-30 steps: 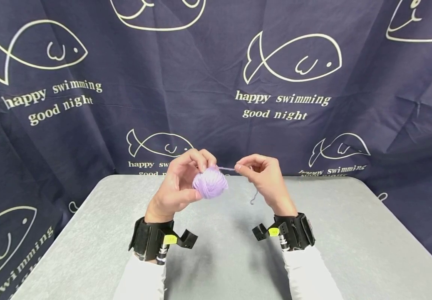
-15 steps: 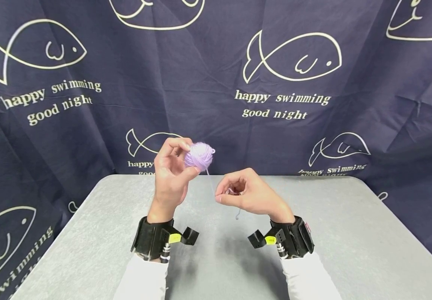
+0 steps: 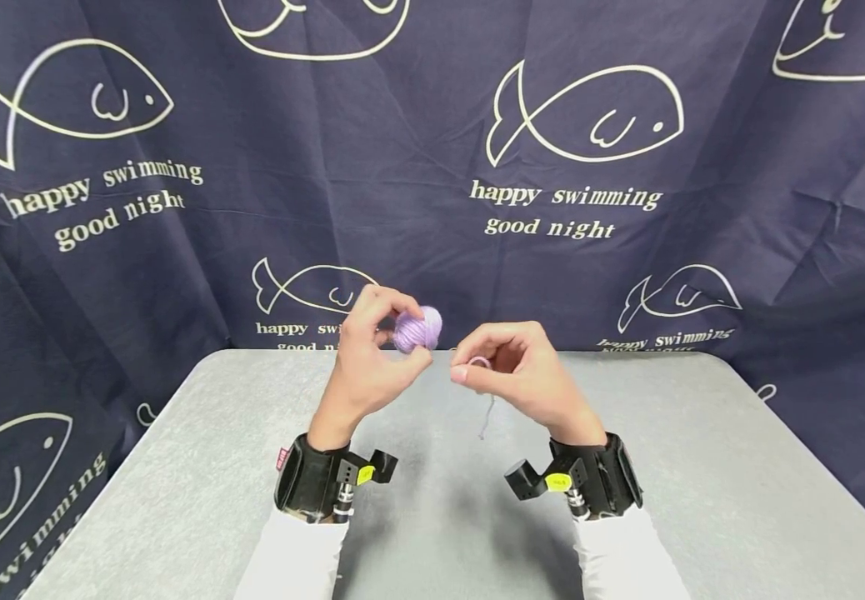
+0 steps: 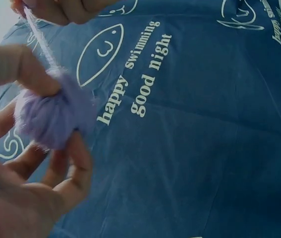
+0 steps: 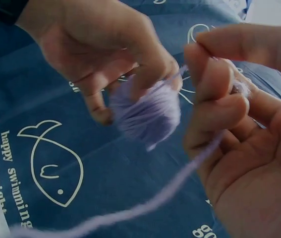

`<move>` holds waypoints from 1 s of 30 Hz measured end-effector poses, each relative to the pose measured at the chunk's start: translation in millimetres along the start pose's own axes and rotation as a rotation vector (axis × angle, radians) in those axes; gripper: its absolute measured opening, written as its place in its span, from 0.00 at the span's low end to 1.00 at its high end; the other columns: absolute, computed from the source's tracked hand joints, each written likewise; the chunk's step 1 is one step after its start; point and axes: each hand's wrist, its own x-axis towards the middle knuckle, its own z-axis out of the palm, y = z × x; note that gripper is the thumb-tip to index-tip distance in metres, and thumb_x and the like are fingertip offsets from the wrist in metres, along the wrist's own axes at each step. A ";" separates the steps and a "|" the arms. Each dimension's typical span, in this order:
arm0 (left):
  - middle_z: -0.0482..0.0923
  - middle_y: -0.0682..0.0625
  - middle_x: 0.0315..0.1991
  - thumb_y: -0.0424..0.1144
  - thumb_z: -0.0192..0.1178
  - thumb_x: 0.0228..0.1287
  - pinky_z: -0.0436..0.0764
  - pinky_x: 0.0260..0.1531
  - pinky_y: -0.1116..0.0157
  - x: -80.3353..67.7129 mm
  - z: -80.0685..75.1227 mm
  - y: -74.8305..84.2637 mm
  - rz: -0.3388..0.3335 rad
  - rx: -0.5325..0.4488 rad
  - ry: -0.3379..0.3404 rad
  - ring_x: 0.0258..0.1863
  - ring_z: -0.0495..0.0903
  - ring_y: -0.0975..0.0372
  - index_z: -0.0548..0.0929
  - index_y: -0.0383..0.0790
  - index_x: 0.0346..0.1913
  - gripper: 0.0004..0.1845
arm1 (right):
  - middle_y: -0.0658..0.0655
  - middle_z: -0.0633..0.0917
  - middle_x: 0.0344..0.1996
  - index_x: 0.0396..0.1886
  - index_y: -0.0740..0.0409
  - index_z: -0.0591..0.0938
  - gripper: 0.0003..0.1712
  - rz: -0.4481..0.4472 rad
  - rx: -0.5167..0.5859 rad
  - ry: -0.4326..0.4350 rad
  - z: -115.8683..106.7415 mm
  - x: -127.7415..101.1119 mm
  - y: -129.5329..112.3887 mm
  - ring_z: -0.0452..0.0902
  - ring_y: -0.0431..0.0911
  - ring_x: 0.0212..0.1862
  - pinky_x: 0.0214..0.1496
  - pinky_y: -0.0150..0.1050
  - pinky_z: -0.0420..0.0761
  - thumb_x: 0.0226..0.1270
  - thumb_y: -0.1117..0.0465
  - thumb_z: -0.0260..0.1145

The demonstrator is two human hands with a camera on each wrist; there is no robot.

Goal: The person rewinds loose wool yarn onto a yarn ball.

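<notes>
A small ball of lilac yarn (image 3: 417, 329) is held above the far part of the grey table (image 3: 177, 467) by my left hand (image 3: 380, 354), thumb and fingertips curled round it. The left wrist view shows the ball (image 4: 53, 116) between those fingers, and the right wrist view shows the ball (image 5: 147, 114) under them. My right hand (image 3: 507, 371) sits just right of the ball and pinches the loose yarn strand (image 3: 487, 412), whose end dangles below the hand. The strand (image 5: 155, 198) crosses the right wrist view, blurred.
A dark blue cloth with white fish outlines and lettering (image 3: 567, 133) hangs behind the table and drapes down both sides. Black wrist mounts (image 3: 320, 483) sit on both white sleeves. The table's far edge (image 3: 627, 354) lies just under the hands.
My left hand has brought the ball down and to the right. My right hand rose and moved closer to it, so the strand between them is shorter.
</notes>
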 end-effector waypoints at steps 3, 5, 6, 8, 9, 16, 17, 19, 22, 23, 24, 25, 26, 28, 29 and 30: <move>0.72 0.50 0.40 0.25 0.67 0.37 0.81 0.30 0.65 -1.4 0.1 -0.5 -0.018 0.066 -0.109 0.38 0.75 0.59 0.82 0.43 0.37 0.19 | 0.51 0.85 0.26 0.33 0.61 0.87 0.06 -0.027 0.036 0.107 -4.5 -0.1 -0.2 0.74 0.40 0.23 0.23 0.32 0.74 0.61 0.74 0.71; 0.72 0.52 0.38 0.27 0.67 0.36 0.79 0.30 0.63 -1.8 0.5 0.0 -0.013 0.104 -0.178 0.37 0.74 0.61 0.82 0.45 0.36 0.18 | 0.51 0.85 0.25 0.33 0.60 0.87 0.07 -0.045 0.097 0.172 -7.3 0.3 1.1 0.71 0.40 0.21 0.22 0.32 0.72 0.61 0.75 0.70; 0.72 0.53 0.38 0.28 0.68 0.36 0.78 0.30 0.63 -2.1 0.8 0.1 -0.006 0.116 -0.213 0.36 0.73 0.61 0.81 0.45 0.36 0.18 | 0.52 0.86 0.25 0.33 0.60 0.87 0.09 -0.054 0.140 0.199 -8.6 0.6 1.9 0.71 0.41 0.21 0.22 0.31 0.70 0.61 0.76 0.68; 0.72 0.53 0.37 0.28 0.68 0.36 0.77 0.29 0.63 -2.3 1.5 1.4 0.000 0.119 -0.284 0.36 0.73 0.62 0.81 0.46 0.35 0.18 | 0.52 0.86 0.25 0.33 0.60 0.87 0.12 -0.069 0.222 0.243 -11.2 1.5 3.9 0.69 0.41 0.21 0.21 0.31 0.67 0.61 0.79 0.65; 0.72 0.54 0.37 0.28 0.68 0.36 0.77 0.29 0.63 -2.3 1.9 2.1 0.002 0.113 -0.319 0.36 0.72 0.62 0.81 0.46 0.35 0.17 | 0.53 0.86 0.25 0.33 0.60 0.87 0.13 -0.073 0.251 0.264 -12.5 2.0 5.0 0.68 0.40 0.21 0.21 0.30 0.66 0.61 0.80 0.63; 0.73 0.56 0.37 0.27 0.67 0.39 0.80 0.31 0.64 -3.8 3.4 7.2 -0.022 0.034 -0.544 0.38 0.73 0.62 0.80 0.48 0.36 0.18 | 0.54 0.86 0.26 0.33 0.61 0.86 0.15 -0.046 0.357 0.397 -21.4 4.0 13.4 0.68 0.40 0.22 0.23 0.27 0.64 0.64 0.81 0.59; 0.73 0.56 0.38 0.26 0.67 0.39 0.80 0.30 0.64 -4.3 3.1 8.4 -0.030 0.006 -0.568 0.38 0.73 0.62 0.80 0.48 0.36 0.18 | 0.54 0.86 0.26 0.33 0.61 0.86 0.15 -0.037 0.365 0.416 -22.2 4.3 14.4 0.68 0.40 0.22 0.23 0.27 0.64 0.64 0.81 0.59; 0.74 0.55 0.39 0.25 0.67 0.40 0.81 0.30 0.64 -4.9 2.3 10.3 -0.042 -0.065 -0.609 0.39 0.73 0.61 0.80 0.48 0.37 0.19 | 0.53 0.86 0.26 0.32 0.59 0.87 0.15 -0.015 0.363 0.452 -23.2 4.6 16.3 0.69 0.40 0.22 0.23 0.27 0.64 0.64 0.80 0.59; 0.74 0.51 0.40 0.23 0.65 0.42 0.82 0.30 0.64 -5.2 0.7 13.8 -0.056 -0.229 -0.657 0.40 0.74 0.58 0.80 0.46 0.38 0.19 | 0.52 0.86 0.26 0.32 0.57 0.87 0.16 0.023 0.355 0.488 -24.1 5.2 19.9 0.70 0.40 0.22 0.22 0.27 0.63 0.64 0.79 0.61; 0.73 0.50 0.41 0.22 0.64 0.42 0.82 0.29 0.64 -4.9 0.4 14.7 -0.055 -0.288 -0.668 0.40 0.73 0.56 0.80 0.45 0.39 0.20 | 0.51 0.86 0.26 0.31 0.56 0.87 0.15 0.037 0.351 0.495 -24.2 5.5 21.2 0.70 0.40 0.22 0.21 0.27 0.63 0.64 0.79 0.61; 0.73 0.49 0.41 0.21 0.63 0.42 0.81 0.29 0.64 -4.6 0.0 15.5 -0.050 -0.345 -0.676 0.41 0.73 0.55 0.80 0.43 0.40 0.20 | 0.51 0.86 0.25 0.31 0.56 0.88 0.16 0.052 0.347 0.498 -24.3 5.7 22.6 0.70 0.40 0.22 0.21 0.27 0.62 0.64 0.78 0.62; 0.73 0.47 0.42 0.21 0.62 0.42 0.81 0.29 0.64 -4.2 -0.4 16.1 -0.042 -0.400 -0.681 0.42 0.73 0.54 0.79 0.42 0.40 0.20 | 0.51 0.86 0.25 0.31 0.56 0.88 0.15 0.066 0.341 0.497 -24.4 5.9 24.1 0.70 0.40 0.22 0.21 0.27 0.62 0.65 0.78 0.62; 0.72 0.46 0.42 0.20 0.61 0.43 0.80 0.29 0.64 -3.8 -0.8 16.6 -0.036 -0.452 -0.683 0.43 0.72 0.53 0.79 0.41 0.40 0.20 | 0.50 0.86 0.25 0.32 0.55 0.88 0.15 0.080 0.334 0.495 -24.2 6.1 25.4 0.70 0.40 0.22 0.21 0.27 0.62 0.65 0.78 0.62; 0.71 0.44 0.43 0.19 0.60 0.43 0.80 0.30 0.64 -3.2 -1.5 17.4 -0.019 -0.530 -0.669 0.45 0.72 0.51 0.78 0.39 0.41 0.20 | 0.50 0.85 0.24 0.32 0.57 0.88 0.12 0.102 0.305 0.483 -23.8 6.4 28.5 0.70 0.40 0.21 0.22 0.27 0.63 0.65 0.76 0.65; 0.71 0.43 0.44 0.19 0.60 0.43 0.80 0.31 0.64 -2.9 -1.9 17.7 -0.012 -0.563 -0.654 0.46 0.71 0.51 0.78 0.38 0.41 0.20 | 0.51 0.85 0.24 0.32 0.58 0.88 0.10 0.110 0.289 0.478 -23.3 6.4 29.7 0.70 0.40 0.21 0.22 0.27 0.63 0.65 0.75 0.67; 0.71 0.43 0.44 0.19 0.61 0.43 0.80 0.32 0.65 -2.7 -2.2 17.9 -0.007 -0.596 -0.636 0.47 0.71 0.51 0.78 0.37 0.41 0.19 | 0.51 0.85 0.24 0.33 0.60 0.88 0.07 0.117 0.274 0.470 -22.7 6.5 30.9 0.70 0.40 0.21 0.22 0.27 0.64 0.64 0.74 0.68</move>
